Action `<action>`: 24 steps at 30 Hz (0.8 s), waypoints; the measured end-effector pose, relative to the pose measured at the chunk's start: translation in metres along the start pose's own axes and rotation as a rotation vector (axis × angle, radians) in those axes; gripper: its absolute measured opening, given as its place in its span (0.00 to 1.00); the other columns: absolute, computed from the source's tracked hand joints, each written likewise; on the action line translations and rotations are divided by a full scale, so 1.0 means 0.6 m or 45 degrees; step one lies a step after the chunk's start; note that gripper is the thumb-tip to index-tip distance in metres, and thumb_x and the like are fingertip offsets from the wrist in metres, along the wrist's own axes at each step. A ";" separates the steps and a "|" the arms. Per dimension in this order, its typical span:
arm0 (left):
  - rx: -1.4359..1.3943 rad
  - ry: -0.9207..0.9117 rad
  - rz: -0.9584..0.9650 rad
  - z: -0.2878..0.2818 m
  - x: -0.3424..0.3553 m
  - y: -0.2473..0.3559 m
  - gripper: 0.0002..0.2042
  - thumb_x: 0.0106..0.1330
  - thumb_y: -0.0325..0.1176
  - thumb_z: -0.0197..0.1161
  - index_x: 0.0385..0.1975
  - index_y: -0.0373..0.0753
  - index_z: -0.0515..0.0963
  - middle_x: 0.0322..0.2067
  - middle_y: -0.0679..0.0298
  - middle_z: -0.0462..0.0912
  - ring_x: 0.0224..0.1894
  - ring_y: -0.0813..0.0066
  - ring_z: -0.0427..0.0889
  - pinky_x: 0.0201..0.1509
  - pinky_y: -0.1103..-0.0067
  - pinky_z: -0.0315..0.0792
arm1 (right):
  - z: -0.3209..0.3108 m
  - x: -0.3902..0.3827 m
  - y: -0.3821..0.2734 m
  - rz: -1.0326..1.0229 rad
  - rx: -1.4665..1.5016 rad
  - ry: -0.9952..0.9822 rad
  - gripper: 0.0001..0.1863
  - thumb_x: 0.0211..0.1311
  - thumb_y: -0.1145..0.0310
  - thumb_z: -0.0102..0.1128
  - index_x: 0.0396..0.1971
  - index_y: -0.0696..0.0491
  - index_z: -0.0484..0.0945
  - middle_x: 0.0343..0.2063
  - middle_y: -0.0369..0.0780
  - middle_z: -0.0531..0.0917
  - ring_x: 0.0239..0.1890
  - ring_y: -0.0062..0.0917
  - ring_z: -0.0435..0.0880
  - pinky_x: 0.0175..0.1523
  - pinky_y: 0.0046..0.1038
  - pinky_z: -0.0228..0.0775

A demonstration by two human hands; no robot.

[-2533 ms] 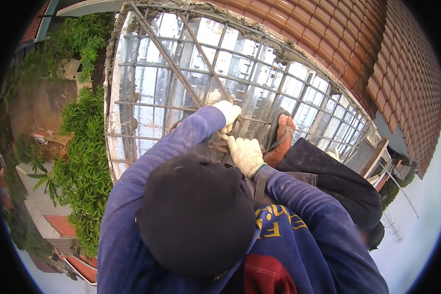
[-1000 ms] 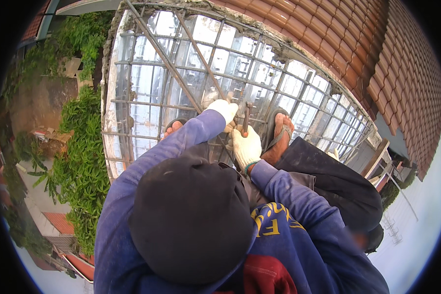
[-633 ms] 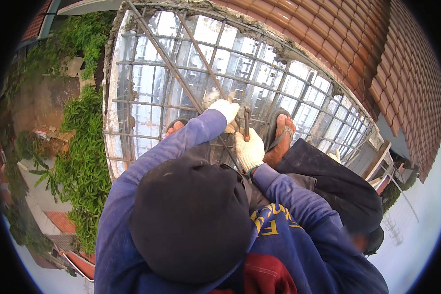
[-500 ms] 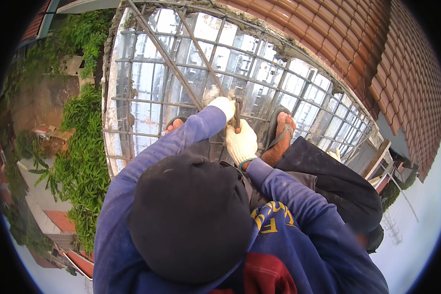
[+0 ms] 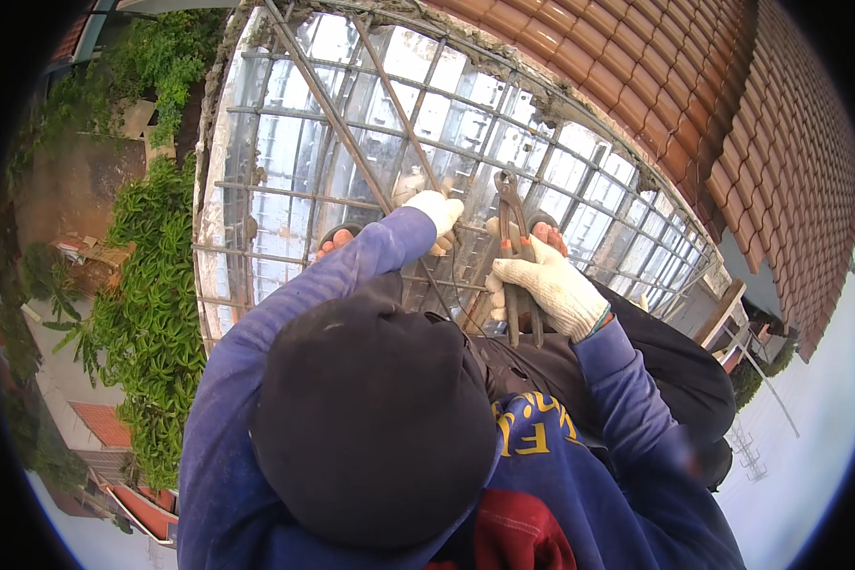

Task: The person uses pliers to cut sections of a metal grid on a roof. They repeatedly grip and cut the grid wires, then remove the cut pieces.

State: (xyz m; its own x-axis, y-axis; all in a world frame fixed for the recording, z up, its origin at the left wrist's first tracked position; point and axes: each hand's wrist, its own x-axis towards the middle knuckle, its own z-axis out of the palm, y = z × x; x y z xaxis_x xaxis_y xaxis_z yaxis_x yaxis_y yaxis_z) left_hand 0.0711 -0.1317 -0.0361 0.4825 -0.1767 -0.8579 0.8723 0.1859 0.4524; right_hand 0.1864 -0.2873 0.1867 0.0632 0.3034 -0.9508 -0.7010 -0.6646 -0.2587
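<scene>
My right hand [image 5: 553, 285], in a cream knit glove, grips long-handled steel pincers [image 5: 509, 201] with orange patches on the handles. The pincers' jaws point away from me, over the bar grid and apart from it. My left hand [image 5: 434, 213], also gloved, is closed at a crossing in the steel reinforcing bar grid [image 5: 361, 125], beside a diagonal bar [image 5: 328, 104]. A thin dark wire [image 5: 458, 275] hangs from its fingers; their exact hold is partly hidden.
Corrugated shiny sheeting [image 5: 294, 85] lies under the bars, edged by a rough concrete rim [image 5: 202, 180]. A brown tiled roof [image 5: 627, 76] rises at the right. Green trees [image 5: 157, 285] and ground far below show at the left. My sandalled feet are on the grid.
My right hand has moved right and back from the left hand, bringing the pincers away from the bar crossing and into full view. My left hand stays nearly in place.
</scene>
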 end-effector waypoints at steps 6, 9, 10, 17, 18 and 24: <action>-0.193 -0.024 -0.110 0.003 -0.007 0.007 0.30 0.82 0.47 0.56 0.62 0.19 0.78 0.48 0.33 0.90 0.42 0.40 0.96 0.36 0.54 0.92 | -0.049 -0.044 -0.039 -0.281 -2.044 0.483 0.18 0.76 0.54 0.66 0.55 0.49 0.87 0.43 0.45 0.94 0.34 0.42 0.94 0.44 0.42 0.86; -0.156 0.001 -0.112 0.003 -0.008 0.010 0.29 0.82 0.48 0.56 0.61 0.19 0.79 0.49 0.33 0.90 0.42 0.41 0.96 0.37 0.54 0.92 | -0.036 -0.033 -0.052 -0.430 -2.271 0.401 0.17 0.77 0.61 0.64 0.62 0.41 0.83 0.40 0.42 0.92 0.40 0.42 0.94 0.42 0.46 0.84; -0.146 -0.008 -0.106 0.001 -0.008 0.011 0.29 0.82 0.48 0.56 0.60 0.19 0.79 0.49 0.33 0.90 0.42 0.42 0.96 0.37 0.54 0.92 | -0.029 -0.024 -0.059 -0.408 -2.388 0.351 0.19 0.78 0.64 0.62 0.65 0.40 0.82 0.38 0.41 0.91 0.42 0.41 0.95 0.42 0.47 0.84; -0.205 -0.034 -0.113 0.000 -0.011 0.013 0.28 0.84 0.45 0.57 0.62 0.17 0.78 0.48 0.30 0.89 0.44 0.37 0.94 0.43 0.56 0.93 | 0.017 0.030 -0.044 -0.575 -2.762 0.524 0.45 0.59 0.62 0.78 0.78 0.40 0.72 0.74 0.55 0.70 0.65 0.54 0.82 0.82 0.68 0.52; -0.176 -0.025 -0.094 0.000 -0.013 0.013 0.28 0.84 0.45 0.57 0.61 0.17 0.78 0.48 0.30 0.89 0.44 0.37 0.95 0.43 0.56 0.93 | 0.016 0.029 -0.038 -0.676 -2.752 0.564 0.47 0.58 0.62 0.79 0.80 0.40 0.71 0.77 0.55 0.67 0.68 0.56 0.80 0.85 0.68 0.46; -0.167 0.005 -0.111 0.005 -0.018 0.020 0.29 0.82 0.47 0.55 0.57 0.18 0.81 0.46 0.34 0.91 0.39 0.43 0.96 0.36 0.57 0.92 | 0.006 0.048 -0.013 -0.648 -2.772 0.571 0.54 0.53 0.60 0.83 0.83 0.40 0.69 0.85 0.48 0.59 0.78 0.59 0.70 0.87 0.72 0.37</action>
State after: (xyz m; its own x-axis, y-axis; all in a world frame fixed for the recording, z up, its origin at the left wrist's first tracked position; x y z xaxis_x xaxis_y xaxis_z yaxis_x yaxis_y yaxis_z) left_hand 0.0767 -0.1302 -0.0205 0.4047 -0.1938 -0.8937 0.8929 0.2947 0.3405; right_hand 0.1914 -0.2709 0.1621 0.2458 0.7161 -0.6533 0.9691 -0.1960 0.1497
